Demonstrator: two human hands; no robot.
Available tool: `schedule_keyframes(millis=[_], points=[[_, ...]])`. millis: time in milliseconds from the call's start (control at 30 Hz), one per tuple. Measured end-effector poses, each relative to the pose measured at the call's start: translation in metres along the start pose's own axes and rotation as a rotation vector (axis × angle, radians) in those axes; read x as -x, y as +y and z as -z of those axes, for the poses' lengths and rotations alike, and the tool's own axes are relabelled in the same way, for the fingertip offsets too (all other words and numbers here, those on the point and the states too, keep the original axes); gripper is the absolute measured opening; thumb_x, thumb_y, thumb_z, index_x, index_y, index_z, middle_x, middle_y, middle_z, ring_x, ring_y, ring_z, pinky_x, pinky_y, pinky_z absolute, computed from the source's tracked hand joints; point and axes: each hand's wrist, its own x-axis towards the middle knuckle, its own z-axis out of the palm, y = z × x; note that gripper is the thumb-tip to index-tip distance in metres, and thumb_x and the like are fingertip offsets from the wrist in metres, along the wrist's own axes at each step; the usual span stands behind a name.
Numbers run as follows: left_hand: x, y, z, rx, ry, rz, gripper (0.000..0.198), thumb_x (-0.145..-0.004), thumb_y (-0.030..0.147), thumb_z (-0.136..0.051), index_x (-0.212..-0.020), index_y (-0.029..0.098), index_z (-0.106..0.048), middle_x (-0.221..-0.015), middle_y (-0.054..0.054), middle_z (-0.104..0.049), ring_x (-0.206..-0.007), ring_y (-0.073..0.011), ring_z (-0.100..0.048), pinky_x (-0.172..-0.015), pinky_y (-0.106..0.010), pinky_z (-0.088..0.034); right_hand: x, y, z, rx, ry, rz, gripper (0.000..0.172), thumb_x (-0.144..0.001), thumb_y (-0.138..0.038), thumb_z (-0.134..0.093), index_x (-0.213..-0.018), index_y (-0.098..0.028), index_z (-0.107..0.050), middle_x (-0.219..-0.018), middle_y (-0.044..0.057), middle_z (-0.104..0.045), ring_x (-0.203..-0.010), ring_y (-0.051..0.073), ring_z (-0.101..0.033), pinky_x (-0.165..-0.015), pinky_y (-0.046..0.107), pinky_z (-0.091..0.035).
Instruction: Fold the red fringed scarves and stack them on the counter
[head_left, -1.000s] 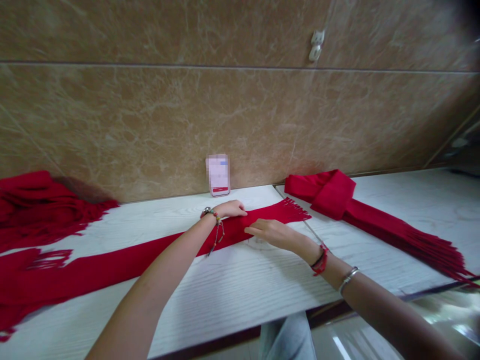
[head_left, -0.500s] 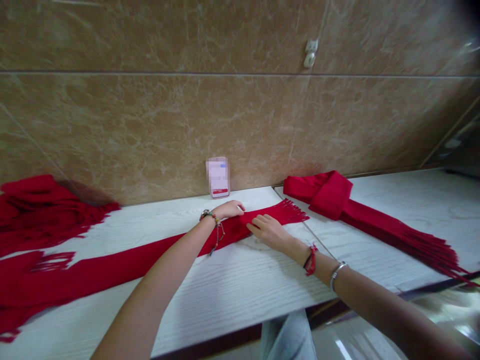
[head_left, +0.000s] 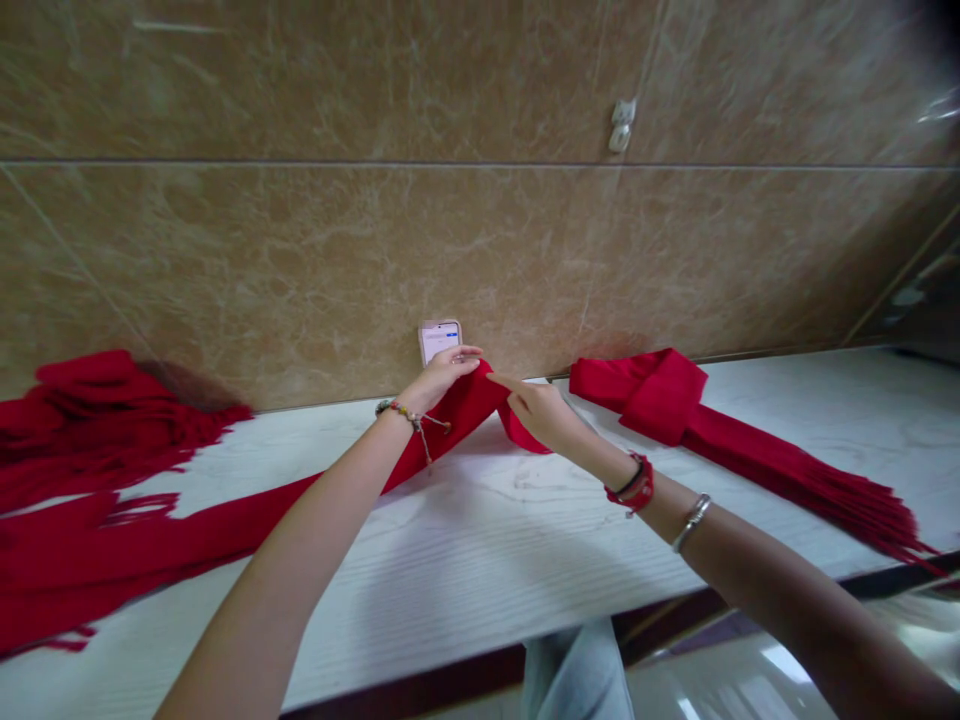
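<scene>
A long red scarf runs from the left side of the white counter up to my hands, where it is lifted into a raised fold. My left hand grips the fold's far edge, fingers pointing right. On the other side, my right hand pinches the same scarf with its index finger stretched along the edge. Part of the scarf hangs down in a curve beside the right hand, and its far end is hidden behind that hand. To the right lies a second red scarf, folded over itself, with its fringe toward the counter's front edge.
A phone leans on the brown tiled wall behind my left hand, partly covered by it. A bunched red scarf pile lies at the left. The white counter ends just before my knee. A small white fitting is on the wall.
Both hands have lifted the scarf off the counter near its fringed end, which lay flat before. The left hand has moved up and left, now covering the phone's lower part.
</scene>
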Motion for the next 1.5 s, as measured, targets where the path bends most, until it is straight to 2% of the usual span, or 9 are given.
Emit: schedule_keyframes(millis=[133, 333, 433, 567, 800, 1000, 1167, 1400, 1500], points=[[0.003, 0.012, 0.013, 0.279, 0.016, -0.054, 0.034, -0.071, 0.013, -0.062, -0.104, 0.014, -0.056, -0.083, -0.002, -0.061, -0.072, -0.0097, -0.058, -0.072, -0.023, -0.045, -0.018, -0.005, 0.012, -0.359, 0.014, -0.077, 0.048, -0.074, -0.003, -0.041, -0.115, -0.02, -0.059, -0.086, 0.001, -0.07, -0.072, 0.014, -0.064, -0.07, 0.027, -0.051], [0.006, 0.009, 0.017, 0.222, 0.058, -0.178, 0.036, -0.065, 0.017, -0.065, -0.101, 0.015, -0.058, -0.087, 0.0, -0.059, -0.077, -0.0102, -0.056, -0.075, -0.024, -0.044, -0.024, -0.024, 0.016, -0.846, -0.065, -0.265, 0.028, -0.079, -0.015, -0.05, -0.107, -0.016, -0.056, -0.093, 0.005, -0.068, -0.078, 0.013, -0.064, -0.064, 0.026, -0.054], [0.004, 0.006, 0.013, 0.168, 0.069, -0.227, 0.037, -0.065, 0.02, -0.065, -0.101, 0.015, -0.059, -0.091, -0.001, -0.059, -0.082, -0.0122, -0.056, -0.078, -0.025, -0.043, -0.027, -0.029, 0.015, -0.755, 0.004, -0.304, 0.025, -0.076, -0.022, -0.058, -0.1, -0.016, -0.054, -0.081, 0.003, -0.068, -0.071, 0.015, -0.065, -0.062, 0.029, -0.055], [0.001, 0.008, 0.014, 0.164, 0.071, -0.274, 0.041, -0.065, 0.021, -0.066, -0.104, 0.016, -0.058, -0.1, -0.003, -0.059, -0.089, -0.0136, -0.056, -0.082, -0.026, -0.043, -0.033, -0.024, 0.013, -0.515, 0.134, -0.241, 0.033, -0.065, -0.007, -0.063, -0.095, -0.019, -0.053, -0.078, -0.001, -0.067, -0.074, 0.015, -0.064, -0.07, 0.032, -0.054], [0.017, 0.01, 0.032, 0.018, -0.375, -0.054, 0.052, -0.063, 0.041, -0.073, -0.107, 0.017, -0.061, -0.106, -0.007, -0.064, -0.095, -0.0209, -0.058, -0.084, -0.033, -0.044, -0.03, -0.018, 0.023, -0.515, 0.091, -0.092, 0.035, -0.066, -0.004, -0.057, -0.097, -0.02, -0.054, -0.087, 0.0, -0.069, -0.081, 0.015, -0.065, -0.073, 0.03, -0.053], [0.024, 0.012, 0.033, -0.169, -0.343, -0.109, 0.044, -0.062, 0.042, -0.07, -0.097, 0.015, -0.066, -0.093, -0.004, -0.068, -0.086, -0.0208, -0.06, -0.076, -0.03, -0.045, -0.023, -0.013, 0.028, -0.393, 0.053, -0.121, 0.036, -0.065, -0.007, -0.062, -0.098, -0.018, -0.059, -0.08, 0.0, -0.069, -0.076, 0.016, -0.065, -0.07, 0.029, -0.053], [0.023, 0.022, 0.021, -0.298, -0.357, -0.183, 0.033, -0.065, 0.038, -0.068, -0.088, 0.015, -0.068, -0.086, -0.002, -0.067, -0.081, -0.0187, -0.059, -0.07, -0.026, -0.044, -0.03, -0.013, 0.04, -0.202, 0.021, -0.155, 0.019, -0.07, -0.019, -0.064, -0.089, -0.018, -0.066, -0.074, 0.001, -0.069, -0.071, 0.016, -0.064, -0.063, 0.026, -0.05], [0.022, -0.002, 0.03, -0.219, -0.583, 0.049, 0.034, -0.061, 0.036, -0.07, -0.089, 0.018, -0.067, -0.087, -0.003, -0.068, -0.075, -0.0175, -0.06, -0.066, -0.026, -0.044, -0.019, -0.001, 0.048, -0.05, 0.074, -0.112, 0.015, -0.073, -0.015, -0.059, -0.087, -0.017, -0.067, -0.074, 0.003, -0.068, -0.065, 0.015, -0.061, -0.062, 0.026, -0.048], [0.022, -0.01, 0.032, -0.286, -0.56, 0.016, 0.026, -0.062, 0.036, -0.068, -0.079, 0.017, -0.067, -0.08, -0.001, -0.066, -0.073, -0.016, -0.059, -0.064, -0.023, -0.041, -0.011, 0.025, 0.044, -0.029, 0.103, -0.167, 0.011, -0.073, -0.017, -0.059, -0.082, -0.016, -0.065, -0.072, 0.003, -0.067, -0.064, 0.015, -0.06, -0.059, 0.025, -0.046]])
